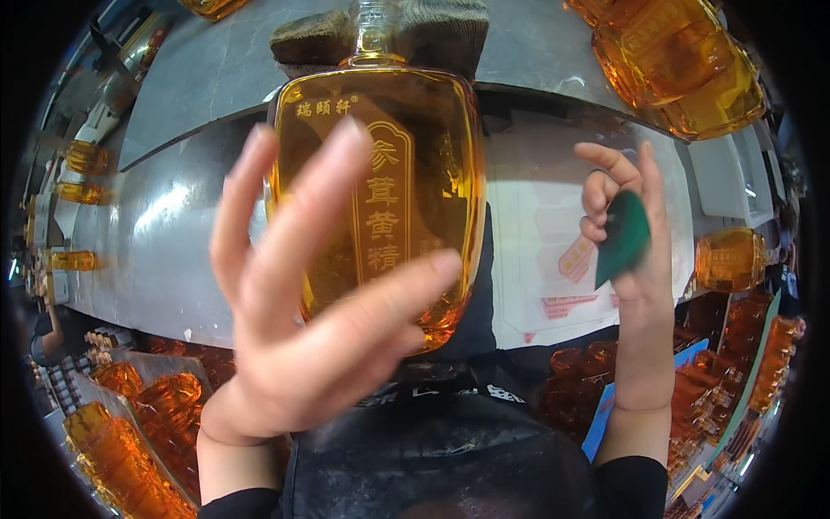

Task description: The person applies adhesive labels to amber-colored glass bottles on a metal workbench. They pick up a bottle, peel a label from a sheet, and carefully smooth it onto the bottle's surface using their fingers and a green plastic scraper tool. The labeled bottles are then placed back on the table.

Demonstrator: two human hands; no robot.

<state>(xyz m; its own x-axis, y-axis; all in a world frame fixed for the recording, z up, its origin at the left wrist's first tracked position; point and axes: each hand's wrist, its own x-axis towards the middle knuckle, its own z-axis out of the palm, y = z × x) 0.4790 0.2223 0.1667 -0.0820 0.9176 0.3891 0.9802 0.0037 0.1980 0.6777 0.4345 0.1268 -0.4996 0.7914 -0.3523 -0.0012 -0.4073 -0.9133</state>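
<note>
A large flat amber glass bottle (432,164) with gold lettering lies in front of me. Its neck rests between two dark worn blocks (443,35). Over the bottle's left and lower part, my left hand (294,320) spreads its fingers with nothing in them, slightly blurred. The hand covers some of the lettering; I cannot tell whether it touches the glass. Off to the right, my right hand (629,229) grips a flat dark green scraper (629,235). Beneath that hand is a white sheet (536,190) with small red printed labels (566,304) on it.
More amber bottles stand on the grey metal table (164,233), including a large pair (674,65) at the far right and one bottle (729,259) at the right edge. Below the table, crates of amber bottles (130,450) flank me. Another person's arm (52,329) shows at far left.
</note>
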